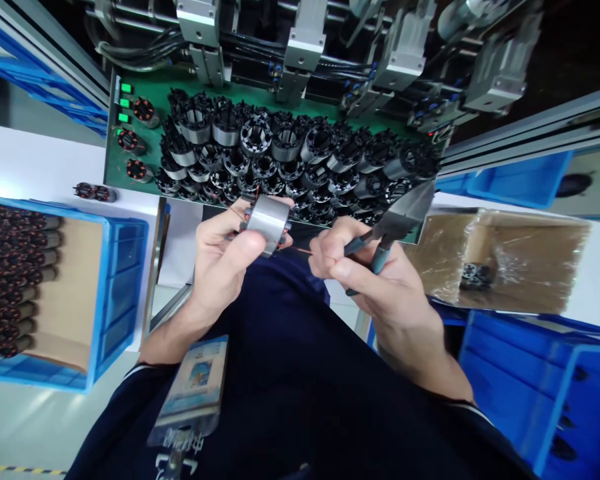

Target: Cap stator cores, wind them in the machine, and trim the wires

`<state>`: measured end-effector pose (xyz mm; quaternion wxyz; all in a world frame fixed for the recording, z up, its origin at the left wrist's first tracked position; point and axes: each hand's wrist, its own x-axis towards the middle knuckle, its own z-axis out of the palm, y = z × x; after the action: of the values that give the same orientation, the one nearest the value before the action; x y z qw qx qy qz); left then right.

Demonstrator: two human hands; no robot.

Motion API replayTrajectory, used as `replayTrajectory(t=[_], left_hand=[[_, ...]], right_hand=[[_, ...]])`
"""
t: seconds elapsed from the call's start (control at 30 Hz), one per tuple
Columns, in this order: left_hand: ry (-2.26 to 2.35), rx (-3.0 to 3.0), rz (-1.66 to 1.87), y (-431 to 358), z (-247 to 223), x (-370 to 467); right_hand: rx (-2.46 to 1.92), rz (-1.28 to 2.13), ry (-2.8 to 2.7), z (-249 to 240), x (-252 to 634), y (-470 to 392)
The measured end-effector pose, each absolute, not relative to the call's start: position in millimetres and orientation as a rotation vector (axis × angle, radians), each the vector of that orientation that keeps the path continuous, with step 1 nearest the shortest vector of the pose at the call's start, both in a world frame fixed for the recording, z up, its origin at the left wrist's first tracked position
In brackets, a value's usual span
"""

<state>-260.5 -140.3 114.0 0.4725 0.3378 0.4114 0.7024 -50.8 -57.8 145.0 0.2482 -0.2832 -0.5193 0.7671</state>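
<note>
My left hand is closed around a motor stator, a metal ring with black plastic ends and copper windings. A thin copper wire runs from the stator's right side to the fingertips of my right hand. Those fingertips are pinched together on the wire. The same hand also keeps a pair of cutting pliers in its palm, with the jaws pointing up and to the right, away from the stator. Both hands are in front of my body, just below the green work surface's near edge.
Many unwound stators are stacked on the green surface, with a few wound ones at its left. Machine cylinders stand behind. A blue crate of wound stators is left; a cardboard box and blue bin are right.
</note>
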Motion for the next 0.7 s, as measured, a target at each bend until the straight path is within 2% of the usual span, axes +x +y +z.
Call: replayTrajectory(t=[0.13, 0.2, 0.4, 0.7], left_hand=[[1.022, 0.656, 1.752, -138.1, 114.0, -260.0], [1.062, 0.639, 1.796, -137.9, 112.6, -261.2], [1.181, 0.739, 1.825, -143.0, 104.5, -256.8], [1.157, 0.886, 1.908, -154.4, 101.7, -255.0]], right_hand=[[-1.020, 1.579, -1.661, 143.1, -41.3, -70.7], [-1.009, 1.360, -1.826, 145.0, -39.1, -81.9], [-0.778, 1.386, -2.171, 141.3, -58.7, -99.9], [-0.743, 1.439, -2.083, 131.6, -90.7, -103.5]])
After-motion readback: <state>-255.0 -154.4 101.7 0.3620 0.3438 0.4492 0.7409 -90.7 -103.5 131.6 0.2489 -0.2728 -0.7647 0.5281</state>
